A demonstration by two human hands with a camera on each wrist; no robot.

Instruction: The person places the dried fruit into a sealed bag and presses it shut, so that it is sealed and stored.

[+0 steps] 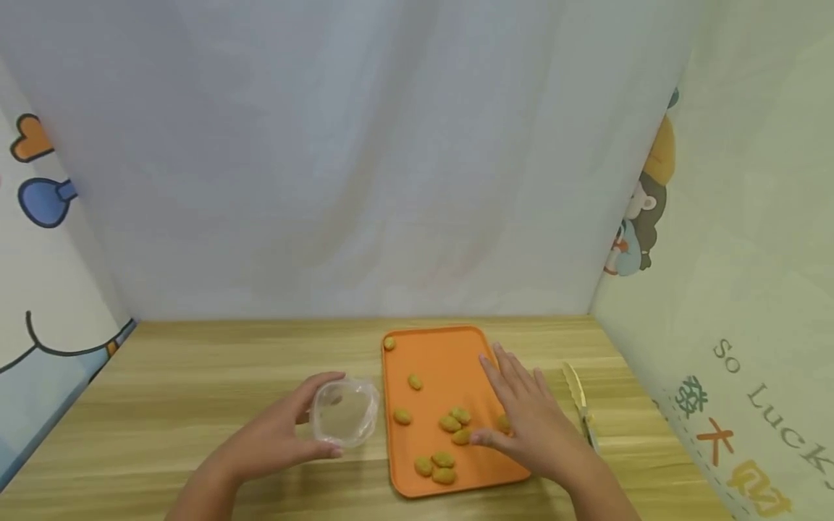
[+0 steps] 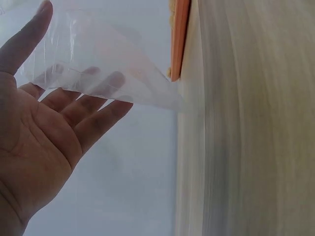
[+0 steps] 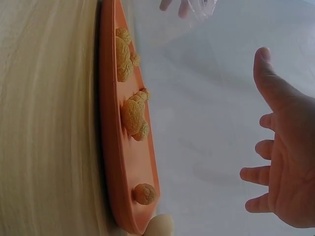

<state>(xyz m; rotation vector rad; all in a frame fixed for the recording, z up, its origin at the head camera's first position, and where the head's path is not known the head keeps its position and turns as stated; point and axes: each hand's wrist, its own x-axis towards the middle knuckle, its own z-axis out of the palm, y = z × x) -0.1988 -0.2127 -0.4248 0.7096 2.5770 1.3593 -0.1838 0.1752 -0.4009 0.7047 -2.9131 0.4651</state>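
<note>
My left hand [image 1: 276,434] holds a clear plastic container [image 1: 347,412] between thumb and fingers, raised beside the orange tray's left edge. In the left wrist view its fingers [image 2: 96,115] bend against the see-through wall, and the container looks empty. My right hand [image 1: 531,420] hovers over the right side of the orange tray [image 1: 443,362], fingers spread and holding nothing. Several wrinkled, yellow-brown nut-like pieces [image 1: 444,459] lie scattered on the tray. The right wrist view shows more of these pieces [image 3: 133,115] in small clusters, apart from the right hand.
Tongs [image 1: 576,391] with pale yellowish tips lie on the wooden table [image 1: 215,362], right of the tray. A plain whitish cloth [image 1: 391,159] hangs behind the table. Printed cloths [image 1: 749,289] stand at both sides.
</note>
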